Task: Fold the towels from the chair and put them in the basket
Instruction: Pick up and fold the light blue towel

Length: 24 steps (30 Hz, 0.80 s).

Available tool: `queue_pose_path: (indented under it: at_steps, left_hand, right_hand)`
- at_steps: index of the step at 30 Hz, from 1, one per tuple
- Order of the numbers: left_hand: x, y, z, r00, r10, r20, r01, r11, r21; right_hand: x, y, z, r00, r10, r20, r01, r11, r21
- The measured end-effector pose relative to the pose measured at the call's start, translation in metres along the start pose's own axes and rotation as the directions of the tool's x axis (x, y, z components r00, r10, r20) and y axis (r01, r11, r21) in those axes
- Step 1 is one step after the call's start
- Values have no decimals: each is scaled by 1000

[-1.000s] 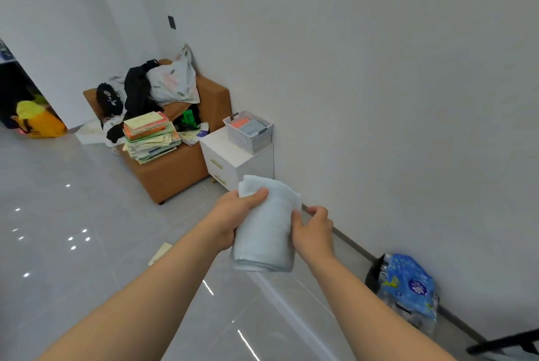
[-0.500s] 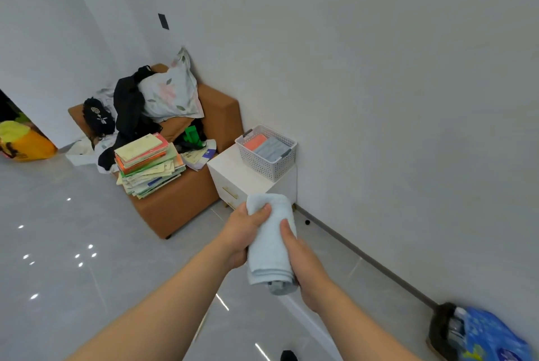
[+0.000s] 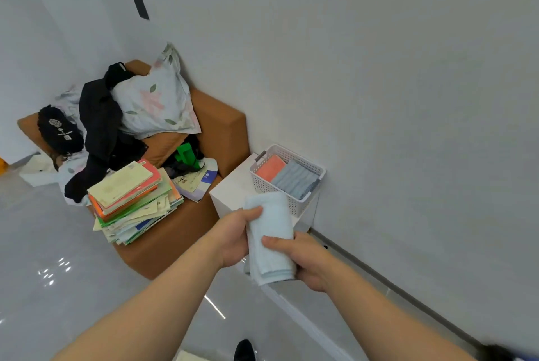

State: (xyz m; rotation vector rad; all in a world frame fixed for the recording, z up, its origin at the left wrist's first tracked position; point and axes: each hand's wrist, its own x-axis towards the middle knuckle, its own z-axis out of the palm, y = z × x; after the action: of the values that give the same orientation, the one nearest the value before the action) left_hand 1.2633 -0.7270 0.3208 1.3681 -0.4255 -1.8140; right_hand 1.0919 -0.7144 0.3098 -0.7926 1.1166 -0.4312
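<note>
A folded pale blue towel [image 3: 269, 236] hangs between both hands in front of me. My left hand [image 3: 234, 236] grips its left edge with the thumb on top. My right hand [image 3: 304, 258] holds its right side and lower end, thumb across the front. Just beyond it, a white plastic basket [image 3: 287, 201] stands on a white nightstand [image 3: 233, 188] by the wall. Inside the basket lie a folded orange towel [image 3: 269, 168] and a folded grey-blue towel [image 3: 294, 179]. The towel I hold is near the basket's front wall, not inside it.
A brown sofa [image 3: 224, 133] left of the nightstand carries a stack of books [image 3: 131, 200], dark clothes [image 3: 102, 124], a floral pillow [image 3: 154, 103] and a green object [image 3: 186, 153]. The white wall runs along the right. Glossy grey floor lies below.
The view has moved closer to the nightstand and basket. Both hands carried the folded towel forward, and it is now just short of the basket's front wall.
</note>
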Motion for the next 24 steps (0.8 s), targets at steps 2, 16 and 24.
queue_pose_path:
  at_steps: [2, 16, 24]
  left_hand:
    - [26, 28, -11, 999, -39, 30, 36, 996, 84]
    - [241, 141, 17, 998, -69, -7, 69, 992, 102]
    - [336, 227, -12, 934, -72, 350, -337, 142, 931]
  right_hand:
    - [24, -13, 7, 999, 34, -10, -34, 999, 17]
    - [209, -119, -54, 997, 20, -79, -9, 990, 142]
    - [305, -186, -117, 991, 102, 88, -19, 752, -659]
